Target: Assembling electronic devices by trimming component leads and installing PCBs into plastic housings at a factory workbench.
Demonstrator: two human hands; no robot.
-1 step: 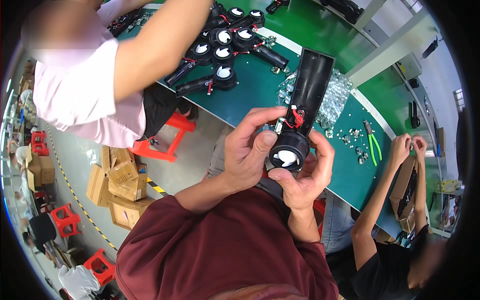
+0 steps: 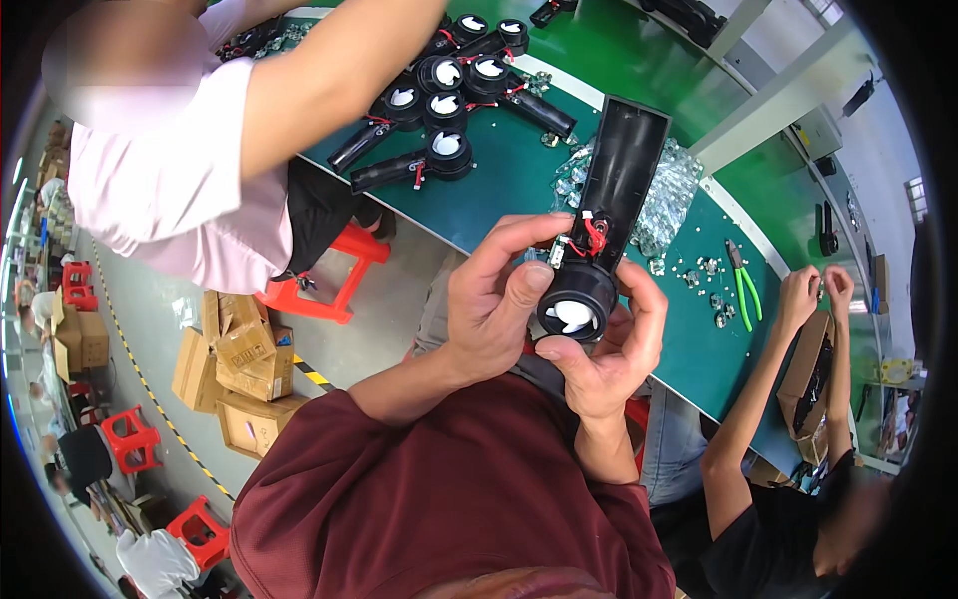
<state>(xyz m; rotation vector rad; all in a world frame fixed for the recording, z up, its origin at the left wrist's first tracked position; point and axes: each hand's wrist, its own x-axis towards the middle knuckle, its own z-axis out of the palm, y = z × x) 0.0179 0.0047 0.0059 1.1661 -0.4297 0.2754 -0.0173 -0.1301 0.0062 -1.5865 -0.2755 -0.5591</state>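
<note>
Over the near edge of the green table I hold a black plastic housing (image 2: 621,165), its open trough pointing away from me. Its round end, with a white fan-like insert (image 2: 572,315), is toward me. My right hand (image 2: 609,354) grips that round end, thumb at the near rim and fingers around the right side. A small circuit board (image 2: 558,250) sits between the thumb and index finger of my left hand (image 2: 499,299), at the housing's left side. Red wires (image 2: 596,236) with a white connector lie in the trough beside it.
Several similar housings (image 2: 446,105) lie at the far left. Behind my piece is a bag of small parts (image 2: 667,200); loose boards (image 2: 718,304) and green-handled pliers (image 2: 743,285) lie right. Co-workers' arms (image 2: 339,95) reach in at left, and others work beside a carton (image 2: 806,374) at right.
The left co-worker's arm has shifted a little to the right. My hands and the housing show no visible movement.
</note>
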